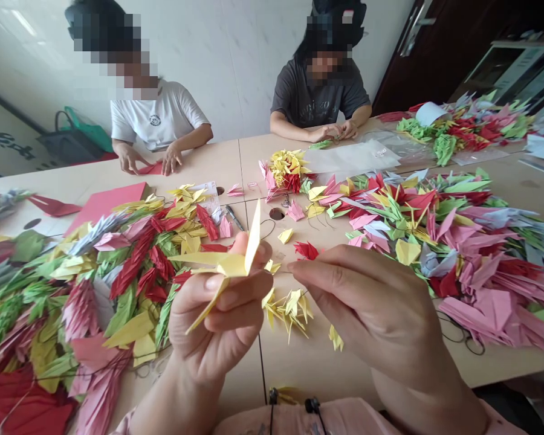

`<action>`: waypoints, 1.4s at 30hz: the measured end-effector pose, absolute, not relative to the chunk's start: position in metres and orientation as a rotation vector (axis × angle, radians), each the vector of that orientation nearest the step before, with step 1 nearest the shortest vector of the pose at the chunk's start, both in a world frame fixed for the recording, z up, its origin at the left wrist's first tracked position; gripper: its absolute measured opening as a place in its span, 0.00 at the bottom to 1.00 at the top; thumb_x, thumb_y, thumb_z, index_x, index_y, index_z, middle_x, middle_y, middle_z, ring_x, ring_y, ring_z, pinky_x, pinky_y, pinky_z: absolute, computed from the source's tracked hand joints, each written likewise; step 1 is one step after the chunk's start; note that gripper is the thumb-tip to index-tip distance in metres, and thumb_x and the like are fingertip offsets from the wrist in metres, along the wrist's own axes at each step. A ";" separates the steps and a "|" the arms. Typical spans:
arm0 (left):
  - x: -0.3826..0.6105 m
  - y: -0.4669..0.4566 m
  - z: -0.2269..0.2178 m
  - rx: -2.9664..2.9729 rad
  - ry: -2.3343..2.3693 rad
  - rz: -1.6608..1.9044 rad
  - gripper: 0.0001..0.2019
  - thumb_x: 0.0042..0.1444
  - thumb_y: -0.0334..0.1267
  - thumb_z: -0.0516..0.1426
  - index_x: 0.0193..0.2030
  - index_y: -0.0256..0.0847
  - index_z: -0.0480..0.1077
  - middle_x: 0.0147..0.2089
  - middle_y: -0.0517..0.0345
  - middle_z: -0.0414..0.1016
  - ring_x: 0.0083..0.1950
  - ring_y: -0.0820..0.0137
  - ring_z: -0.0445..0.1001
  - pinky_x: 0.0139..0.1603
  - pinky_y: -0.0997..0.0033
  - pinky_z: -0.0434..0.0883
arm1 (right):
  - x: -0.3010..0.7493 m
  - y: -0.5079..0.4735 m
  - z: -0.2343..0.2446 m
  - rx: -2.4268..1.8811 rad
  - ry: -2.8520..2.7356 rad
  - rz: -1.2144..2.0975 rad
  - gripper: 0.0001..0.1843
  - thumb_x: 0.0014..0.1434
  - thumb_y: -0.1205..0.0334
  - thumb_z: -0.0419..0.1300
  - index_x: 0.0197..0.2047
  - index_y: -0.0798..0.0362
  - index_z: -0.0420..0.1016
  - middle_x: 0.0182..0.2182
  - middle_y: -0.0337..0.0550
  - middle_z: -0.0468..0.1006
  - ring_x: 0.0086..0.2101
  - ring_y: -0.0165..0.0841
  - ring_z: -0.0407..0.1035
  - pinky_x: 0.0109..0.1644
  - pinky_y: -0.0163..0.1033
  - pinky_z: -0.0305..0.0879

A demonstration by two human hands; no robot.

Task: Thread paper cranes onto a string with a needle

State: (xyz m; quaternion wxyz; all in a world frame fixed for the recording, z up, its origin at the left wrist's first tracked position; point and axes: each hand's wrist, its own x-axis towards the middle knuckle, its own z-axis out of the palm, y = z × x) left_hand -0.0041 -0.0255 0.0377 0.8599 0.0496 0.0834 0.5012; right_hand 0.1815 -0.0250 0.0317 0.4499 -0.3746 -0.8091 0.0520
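Observation:
Between the thumb and fingers of my left hand (222,308) is a yellow paper crane (231,264), its wings spread and one point sticking up. My right hand (358,302) is beside it on the right, fingertips pinched together close to the crane but apart from it. Whatever is in that pinch is too thin or hidden to make out. Below and between the hands lies a bunch of folded yellow cranes (292,309) on the table, with a single small yellow piece (335,338) to its right. A red folded crane (306,250) sits just beyond my right fingertips.
Heaps of coloured paper cranes cover the left (136,260) and right (476,241) of the table (199,158). A pen (234,217), a round table hole (277,214) and a red sheet stack (104,202) lie ahead. Two people sit opposite, their hands (172,159) on folded paper.

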 end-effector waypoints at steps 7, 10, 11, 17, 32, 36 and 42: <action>0.005 -0.027 0.037 0.413 0.394 1.052 0.13 0.47 0.24 0.67 0.41 0.33 0.82 0.29 0.58 0.78 0.25 0.80 0.75 0.23 0.90 0.75 | 0.184 -0.023 0.033 -0.862 -1.971 0.199 0.10 0.64 0.75 0.59 0.41 0.49 0.74 0.32 0.37 0.78 0.31 0.29 0.72 0.33 0.35 0.67; 0.007 -0.027 0.037 0.462 0.410 1.048 0.12 0.48 0.26 0.68 0.41 0.35 0.82 0.29 0.60 0.79 0.23 0.82 0.73 0.25 0.89 0.75 | 0.181 -0.021 0.032 -0.812 -1.938 0.288 0.09 0.65 0.74 0.59 0.39 0.49 0.74 0.32 0.35 0.79 0.31 0.26 0.72 0.35 0.32 0.68; 0.007 -0.027 0.037 0.477 0.408 1.055 0.12 0.48 0.26 0.68 0.42 0.36 0.83 0.29 0.60 0.80 0.23 0.82 0.74 0.25 0.89 0.75 | 0.179 -0.020 0.032 -0.807 -1.931 0.310 0.08 0.65 0.73 0.59 0.39 0.50 0.74 0.32 0.34 0.79 0.31 0.25 0.72 0.36 0.31 0.68; 0.007 -0.029 0.035 0.510 0.412 1.066 0.12 0.50 0.27 0.68 0.42 0.39 0.83 0.35 0.60 0.83 0.31 0.80 0.77 0.35 0.89 0.75 | 0.173 -0.018 0.028 -0.960 -1.867 0.366 0.03 0.67 0.64 0.60 0.38 0.49 0.72 0.25 0.29 0.77 0.24 0.23 0.70 0.29 0.28 0.66; 0.010 -0.023 0.028 0.705 0.546 1.228 0.11 0.48 0.30 0.70 0.40 0.43 0.84 0.37 0.60 0.82 0.37 0.77 0.75 0.41 0.85 0.71 | 0.166 -0.017 0.026 -0.971 -1.851 0.457 0.04 0.65 0.67 0.58 0.37 0.50 0.71 0.24 0.32 0.74 0.22 0.26 0.68 0.26 0.31 0.64; 0.010 -0.020 0.026 0.730 0.584 1.225 0.10 0.47 0.33 0.71 0.39 0.44 0.84 0.35 0.58 0.81 0.36 0.75 0.74 0.41 0.84 0.71 | 0.165 -0.019 0.026 -0.949 -1.841 0.478 0.03 0.65 0.65 0.59 0.38 0.49 0.70 0.24 0.32 0.73 0.23 0.26 0.67 0.27 0.31 0.64; 0.011 -0.019 0.024 0.748 0.597 1.253 0.10 0.47 0.33 0.70 0.39 0.44 0.84 0.37 0.57 0.81 0.37 0.73 0.75 0.41 0.79 0.72 | 0.165 -0.021 0.014 -0.851 -1.726 0.650 0.07 0.67 0.69 0.54 0.46 0.47 0.65 0.33 0.37 0.74 0.30 0.29 0.72 0.31 0.32 0.70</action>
